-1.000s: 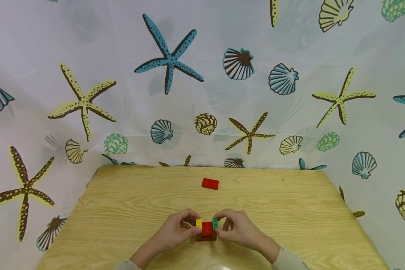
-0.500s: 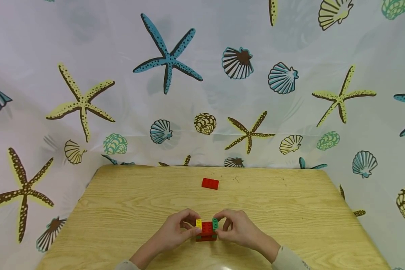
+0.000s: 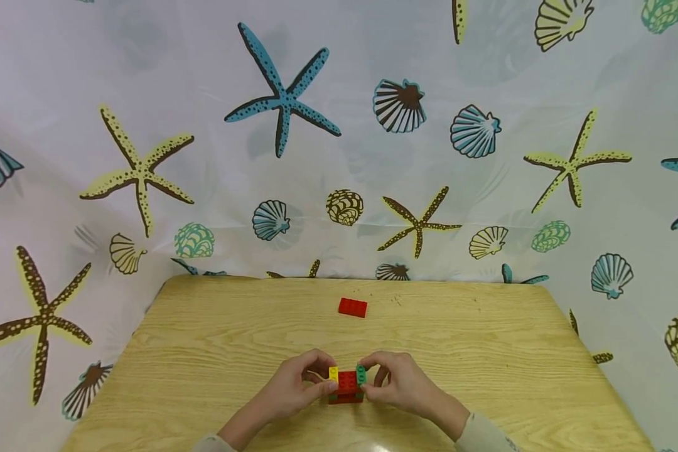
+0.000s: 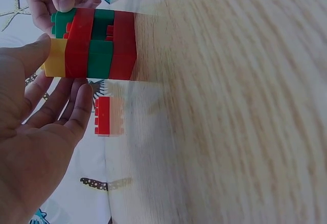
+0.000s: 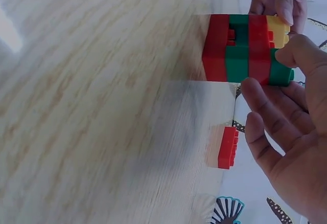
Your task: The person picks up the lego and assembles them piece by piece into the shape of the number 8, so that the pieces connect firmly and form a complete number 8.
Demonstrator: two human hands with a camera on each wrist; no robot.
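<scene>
On the wooden counter (image 3: 203,351), the left hand (image 3: 294,389) pinched the yellow brick (image 3: 333,374) atop the block stack (image 3: 346,387) at the near edge; the right hand (image 3: 398,384) pinched the green brick (image 3: 361,374). A loose red brick (image 3: 353,307) lay well beyond, unobstructed. Nothing had shifted since a second earlier.

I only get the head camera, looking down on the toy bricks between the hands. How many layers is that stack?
Observer: Side on in the left wrist view, the stack has four: red on the table, green, red, then a yellow brick and a green brick on top.
Operator: Is the lower green layer solid?
Observer: No, the right wrist view shows a gap with red inside.
Operator: And the thumbs?
Observer: The left hand sets its thumb on the yellow brick, the right hand on the green brick.
</scene>
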